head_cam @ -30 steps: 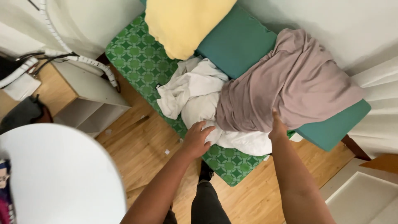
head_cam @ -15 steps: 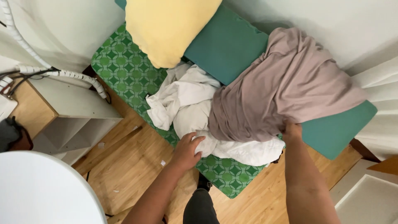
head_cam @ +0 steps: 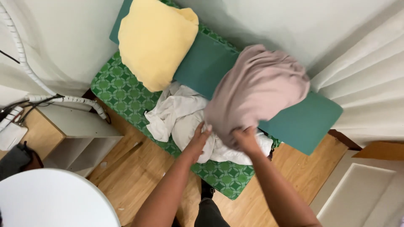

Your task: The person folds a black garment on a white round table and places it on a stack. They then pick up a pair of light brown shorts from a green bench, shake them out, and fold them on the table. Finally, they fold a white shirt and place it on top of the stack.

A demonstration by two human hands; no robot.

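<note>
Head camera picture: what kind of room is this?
Probably a bedroom or small living room: a green patterned mattress on the wooden floor, a yellow pillow, and both hands on a mauve sheet among bedding.
</note>
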